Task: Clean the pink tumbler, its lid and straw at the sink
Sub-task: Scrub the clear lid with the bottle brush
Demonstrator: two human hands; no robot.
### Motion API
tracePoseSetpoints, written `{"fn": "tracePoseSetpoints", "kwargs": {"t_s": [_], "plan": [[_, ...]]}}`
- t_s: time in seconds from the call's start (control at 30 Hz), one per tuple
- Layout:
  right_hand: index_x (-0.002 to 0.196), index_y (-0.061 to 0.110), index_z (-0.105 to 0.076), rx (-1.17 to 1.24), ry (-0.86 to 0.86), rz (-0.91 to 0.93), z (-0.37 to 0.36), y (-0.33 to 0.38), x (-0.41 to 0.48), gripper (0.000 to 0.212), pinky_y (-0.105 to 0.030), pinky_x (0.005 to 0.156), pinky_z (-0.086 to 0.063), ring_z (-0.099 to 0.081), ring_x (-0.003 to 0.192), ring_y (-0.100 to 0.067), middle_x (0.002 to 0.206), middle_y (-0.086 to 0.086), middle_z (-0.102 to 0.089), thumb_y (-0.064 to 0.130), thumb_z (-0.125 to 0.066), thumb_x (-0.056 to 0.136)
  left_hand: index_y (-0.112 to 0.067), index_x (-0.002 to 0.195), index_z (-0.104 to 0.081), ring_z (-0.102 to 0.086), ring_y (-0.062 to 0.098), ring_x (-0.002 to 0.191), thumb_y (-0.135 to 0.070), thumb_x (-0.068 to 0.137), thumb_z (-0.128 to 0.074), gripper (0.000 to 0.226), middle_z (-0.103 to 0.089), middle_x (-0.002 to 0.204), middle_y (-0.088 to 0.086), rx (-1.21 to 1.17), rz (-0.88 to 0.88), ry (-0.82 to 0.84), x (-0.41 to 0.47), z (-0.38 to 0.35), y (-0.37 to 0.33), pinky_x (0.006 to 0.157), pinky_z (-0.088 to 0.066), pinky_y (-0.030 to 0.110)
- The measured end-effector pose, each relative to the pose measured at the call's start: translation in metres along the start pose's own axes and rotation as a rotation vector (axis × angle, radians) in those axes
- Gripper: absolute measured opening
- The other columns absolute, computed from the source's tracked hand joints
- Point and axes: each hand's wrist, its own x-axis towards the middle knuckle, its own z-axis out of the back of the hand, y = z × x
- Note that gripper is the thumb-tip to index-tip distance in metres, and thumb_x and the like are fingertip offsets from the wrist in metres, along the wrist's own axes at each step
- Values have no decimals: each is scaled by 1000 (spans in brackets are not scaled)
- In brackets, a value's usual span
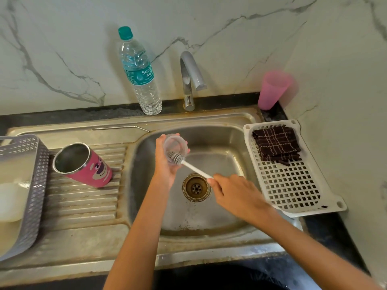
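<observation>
Left hand (165, 162) cups the clear lid (174, 148) over the sink (234, 143), fingers wrapped round its rim, open side turned toward the brush. Right hand (232, 191) pinches the white handle of the brush (178, 158), whose bristle head sits inside the lid. The lid looks to be thin, light plastic, stiff enough to scrub against but likely slick when wet, so a grip across the rim from both sides seems safest, with gentle pressure from the brush.

The tumbler (83, 165) lies tilted on the ribbed drainboard left of the basin, well apart from the hands, its steel mouth open toward the camera. It is probably heavier and rigid, and round enough to roll; taking it round the body should work best. The straw (120, 128), a thin metal rod with a bent end, rests on the sink's back ledge near the bottle (139, 74). It would need a fingertip pinch.
</observation>
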Motion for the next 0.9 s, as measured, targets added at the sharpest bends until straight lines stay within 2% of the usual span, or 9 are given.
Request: {"fn": "tracePoseSetpoints", "kwargs": {"t_s": [0.07, 0.13, 0.2, 0.33, 0.43, 0.5, 0.63, 0.8, 0.9], "plan": [[97, 21, -54, 8, -35, -34, 4, -4, 9, 38, -27, 49, -43, -49, 48, -10, 61, 5, -52, 43, -23, 103, -19, 114, -65, -65, 25, 90, -52, 94, -43, 44, -68, 101, 11, 8, -12, 35, -3, -3, 5, 73, -51, 32], [98, 20, -55, -11, -40, -107, 8, -16, 18, 39, -25, 50, -38, -49, 51, -9, 61, 5, -51, 42, -23, 103, -23, 104, -67, -63, 19, 89, -51, 94, -42, 39, -67, 96, 4, 17, 6, 39, -5, -5, 5, 73, -44, 33], [100, 20, -56, -16, -33, -145, 4, -22, 15, 41, -31, 56, -47, -55, 56, -14, 63, 3, -53, 43, -22, 103, -25, 98, -68, -59, 18, 91, -50, 93, -41, 37, -66, 93, 0, 47, 16, 9, -3, -4, 3, 72, -43, 32], [94, 22, -52, 13, 46, -86, -7, -9, -3, 39, -36, 62, -53, -57, 58, -17, 66, 1, -56, 45, -21, 103, -20, 107, -66, -62, 26, 91, -51, 91, -44, 41, -66, 100, 12, -39, 17, -4, -2, -2, 8, 69, -50, 30], [90, 23, -44, 83, 29, -59, -6, -10, 3, 31, -28, 51, -43, -50, 51, -13, 63, 2, -53, 42, -24, 104, -19, 105, -66, -62, 28, 96, -54, 89, -45, 43, -66, 103, 14, -96, 49, 23, -5, -3, 13, 75, -50, 33], [92, 23, -42, 85, -1, -76, -4, -15, 10, 27, -24, 47, -35, -45, 46, -11, 60, 4, -50, 40, -25, 104, -19, 100, -66, -61, 27, 91, -54, 90, -43, 43, -65, 99, 13, -156, 87, 61, -8, -3, 15, 69, -46, 32], [99, 22, -42, 13, -9, -135, -17, -6, 3, 28, -36, 54, -49, -54, 53, -18, 63, 2, -53, 40, -21, 104, -19, 99, -65, -62, 24, 84, -54, 90, -42, 43, -64, 94, 10, -199, 104, -2, -5, -8, 15, 68, -47, 32], [93, 24, -40, 64, 0, -107, -17, -1, 2, 26, -30, 48, -40, -48, 49, -13, 61, 3, -51, 41, -23, 104, -18, 95, -66, -63, 26, 86, -55, 90, -40, 45, -66, 91, 11, -232, 101, 12, -5, -16, 23, 64, -48, 30], [98, 21, -48, 67, -37, -177, -14, -16, 9, 34, -34, 52, -49, -52, 50, -15, 61, 2, -53, 43, -21, 103, -19, 95, -66, -58, 27, 91, -53, 90, -42, 42, -62, 97, 12, -189, 94, 11, -5, -20, 17, 66, -49, 31]]}}
